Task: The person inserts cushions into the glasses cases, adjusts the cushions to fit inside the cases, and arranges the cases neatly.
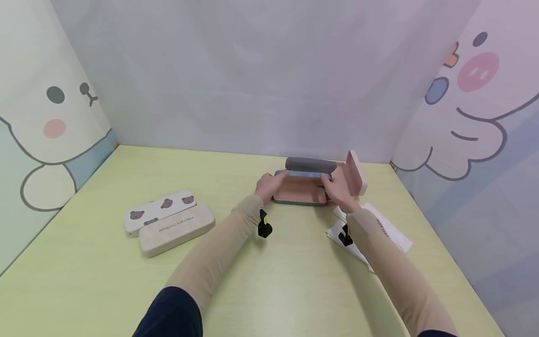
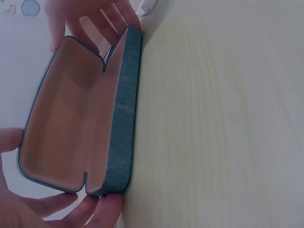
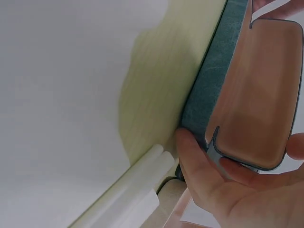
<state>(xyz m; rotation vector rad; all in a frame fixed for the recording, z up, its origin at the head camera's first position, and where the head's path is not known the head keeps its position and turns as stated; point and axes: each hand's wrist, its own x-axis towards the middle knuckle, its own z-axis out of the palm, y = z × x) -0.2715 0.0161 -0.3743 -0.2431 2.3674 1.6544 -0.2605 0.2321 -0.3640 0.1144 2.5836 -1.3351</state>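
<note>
A teal glasses case (image 1: pixel 300 194) stands with its lid raised at the back of the table, and its brownish-pink lining shows. My left hand (image 1: pixel 268 186) grips its left end; in the left wrist view the thumb touches the rim of the lined lid (image 2: pixel 61 123), with fingers under the end. At the other end my right hand (image 1: pixel 340 193) holds the case, its thumb against the lid rim in the right wrist view. Right behind is a dark grey rounded piece (image 1: pixel 310 164), partly hidden. An open pink case (image 1: pixel 357 174) stands beside my right hand.
On the left lie a white case with bear faces (image 1: pixel 157 209) and a beige case with lettering (image 1: pixel 177 229), touching each other. White folded sheets (image 1: pixel 393 229) lie partly under my right forearm. A pale fabric wall (image 1: pixel 252 93) closes off the table's back edge.
</note>
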